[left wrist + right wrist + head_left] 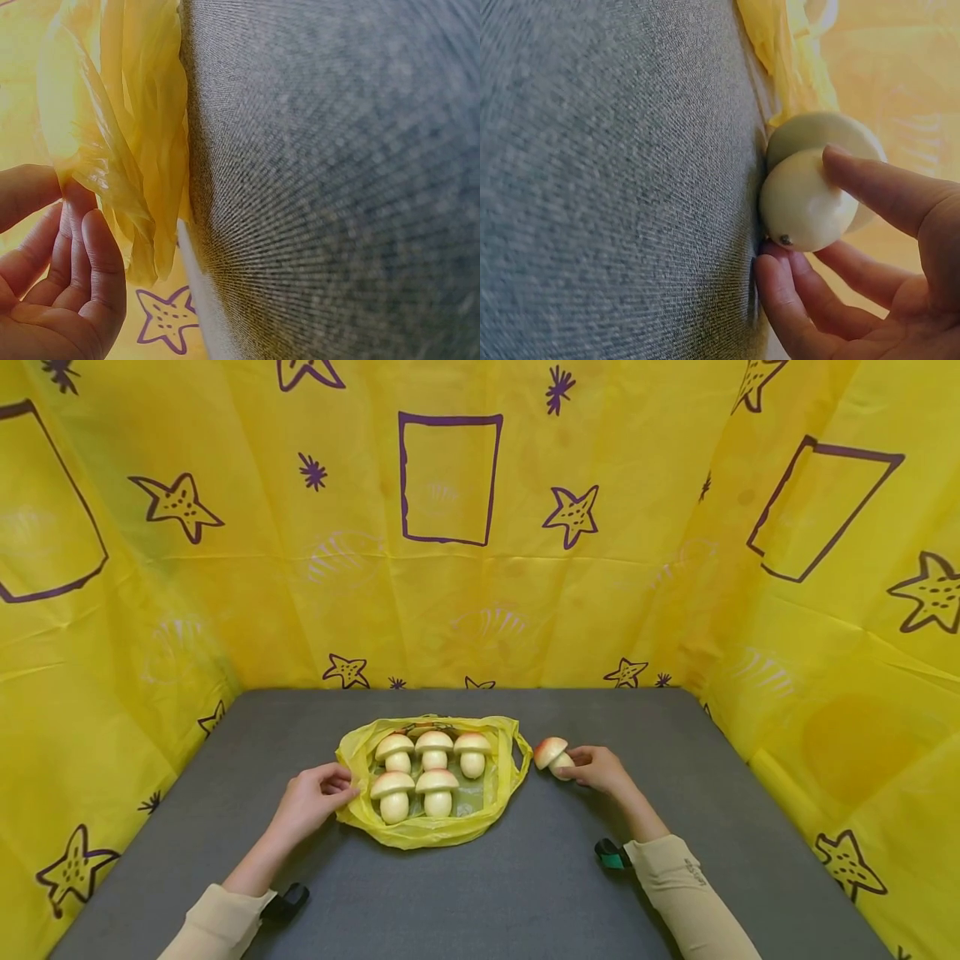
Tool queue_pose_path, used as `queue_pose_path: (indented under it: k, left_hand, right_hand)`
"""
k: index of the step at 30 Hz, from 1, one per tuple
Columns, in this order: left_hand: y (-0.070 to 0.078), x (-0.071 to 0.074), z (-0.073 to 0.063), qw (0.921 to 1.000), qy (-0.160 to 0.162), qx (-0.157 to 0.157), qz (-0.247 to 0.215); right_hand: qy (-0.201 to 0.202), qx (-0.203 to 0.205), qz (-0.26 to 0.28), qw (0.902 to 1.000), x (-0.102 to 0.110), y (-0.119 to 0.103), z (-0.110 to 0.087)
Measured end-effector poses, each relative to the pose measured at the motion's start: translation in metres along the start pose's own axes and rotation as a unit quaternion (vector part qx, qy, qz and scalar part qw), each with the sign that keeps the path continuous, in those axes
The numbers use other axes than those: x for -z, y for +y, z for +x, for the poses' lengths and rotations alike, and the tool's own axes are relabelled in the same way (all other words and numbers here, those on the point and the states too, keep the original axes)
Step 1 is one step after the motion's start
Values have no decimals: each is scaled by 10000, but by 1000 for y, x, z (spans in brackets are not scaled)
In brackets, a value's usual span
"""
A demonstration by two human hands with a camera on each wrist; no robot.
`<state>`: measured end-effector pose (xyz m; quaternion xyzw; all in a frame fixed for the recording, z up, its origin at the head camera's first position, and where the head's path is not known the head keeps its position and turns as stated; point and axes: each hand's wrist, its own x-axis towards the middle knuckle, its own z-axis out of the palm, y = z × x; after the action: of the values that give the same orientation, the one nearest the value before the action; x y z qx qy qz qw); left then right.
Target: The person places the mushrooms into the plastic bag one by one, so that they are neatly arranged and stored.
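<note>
A yellow plastic bag (431, 837) lies spread wide on the table, its mouth facing up. Several toy mushrooms (437, 787) with pale stems and orange-tinged caps sit inside it in two rows. My left hand (313, 797) pinches the bag's left rim between thumb and fingers; in the left wrist view, the thin plastic (124, 150) hangs in folds from those fingertips. Right of the bag, my right hand (597, 769) holds another mushroom (551, 752) by its stem, cap tilted left. The right wrist view shows the stem's rounded end (806, 202) between thumb and fingers, close to the tabletop.
The bag stands on a dark grey table (465, 902). Yellow cloth (487, 610) printed with purple stars encloses the back and both sides. A dark strap hangs at each wrist, one (285, 903) by the left sleeve and one (611, 855) by the right.
</note>
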<state>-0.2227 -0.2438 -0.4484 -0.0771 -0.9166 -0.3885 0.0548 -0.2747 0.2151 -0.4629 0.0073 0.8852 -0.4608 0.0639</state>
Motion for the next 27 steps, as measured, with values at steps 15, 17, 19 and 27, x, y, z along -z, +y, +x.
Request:
queue_pose_path:
  k: [15, 17, 19, 27]
  left_hand:
    - [1, 0, 0, 10000, -33, 0, -37]
    - [1, 0, 0, 10000, -36, 8, -37]
    - [1, 0, 0, 10000, -31, 13, -38]
    - [1, 0, -1, 10000, -51, 31, -42]
  right_hand:
    - [195, 71, 44, 9998, -5, -5, -9]
    - [203, 111, 32, 9997, -4, -6, -11]
    - [207, 128, 57, 9997, -4, -8, -12]
    - [274, 113, 0, 9996, -5, -10, -16]
